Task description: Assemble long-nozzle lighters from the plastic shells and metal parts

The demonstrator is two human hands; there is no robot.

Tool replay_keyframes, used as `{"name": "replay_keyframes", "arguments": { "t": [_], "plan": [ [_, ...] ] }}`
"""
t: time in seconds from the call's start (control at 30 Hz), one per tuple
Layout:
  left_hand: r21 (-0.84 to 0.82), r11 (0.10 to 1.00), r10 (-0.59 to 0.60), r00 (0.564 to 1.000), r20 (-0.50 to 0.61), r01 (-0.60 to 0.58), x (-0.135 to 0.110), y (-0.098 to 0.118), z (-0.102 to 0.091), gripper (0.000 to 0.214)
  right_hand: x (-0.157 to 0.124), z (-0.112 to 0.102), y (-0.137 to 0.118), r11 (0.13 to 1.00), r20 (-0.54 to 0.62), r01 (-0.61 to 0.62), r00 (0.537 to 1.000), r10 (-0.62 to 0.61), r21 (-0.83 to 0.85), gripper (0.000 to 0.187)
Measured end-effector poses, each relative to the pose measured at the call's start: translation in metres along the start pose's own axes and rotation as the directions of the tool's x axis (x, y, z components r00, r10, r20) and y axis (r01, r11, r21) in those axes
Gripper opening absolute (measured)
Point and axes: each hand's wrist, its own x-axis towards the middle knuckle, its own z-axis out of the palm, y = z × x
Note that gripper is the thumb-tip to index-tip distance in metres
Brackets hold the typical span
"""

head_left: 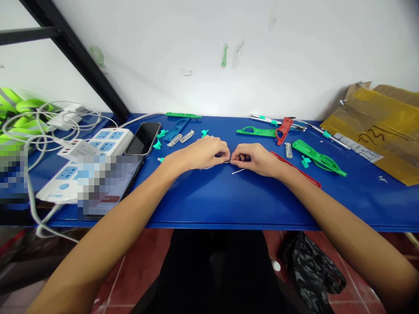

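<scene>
My left hand (pixel 209 152) and my right hand (pixel 255 158) meet fingertip to fingertip just above the blue table (pixel 209 200). Both are closed in a pinch. A tiny thin piece (pixel 227 162) shows between the fingertips, too small to name. Below my right fingers a thin metal rod (pixel 238 171) sticks out; whether it is held or lies on the table, I cannot tell. Behind my left hand lie a blue plastic part (pixel 178 129), clear small parts (pixel 187 136) and teal clips (pixel 157 144). A long red plastic strip (pixel 309 176) lies beside my right wrist.
Green plastic parts (pixel 317 157), a red part (pixel 284 130) and metal rods (pixel 330 137) lie at right, before a taped cardboard box (pixel 376 131). A white power strip (pixel 59 181), cables and a phone (pixel 144 138) occupy the left. A black bag (pixel 310 270) is on the floor.
</scene>
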Motion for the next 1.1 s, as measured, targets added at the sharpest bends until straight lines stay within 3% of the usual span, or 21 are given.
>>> {"name": "replay_keyframes", "arguments": {
  "t": [0.33,0.67,0.87,1.1],
  "plan": [
    [-0.045,0.999,0.004,1.0,-0.007,-0.004,0.0,-0.005,0.002,0.023,-0.001,0.001,-0.003,1.0,0.012,0.02,1.0,-0.02,-0.016,0.024],
    [-0.314,0.924,-0.212,0.976,0.051,0.217,0.001,-0.005,0.003,0.026,0.0,0.001,-0.006,1.0,-0.043,-0.01,0.999,0.011,0.019,0.016],
    [-0.365,0.907,-0.198,0.978,0.071,0.21,0.0,-0.009,0.0,0.031,-0.001,0.002,-0.004,1.0,-0.047,-0.028,0.998,0.028,0.012,0.019],
    [-0.361,0.907,-0.208,0.976,0.066,0.217,0.001,-0.016,0.004,0.022,0.0,0.004,-0.005,0.997,-0.035,-0.035,0.999,0.032,-0.075,0.02]
  ]
}}
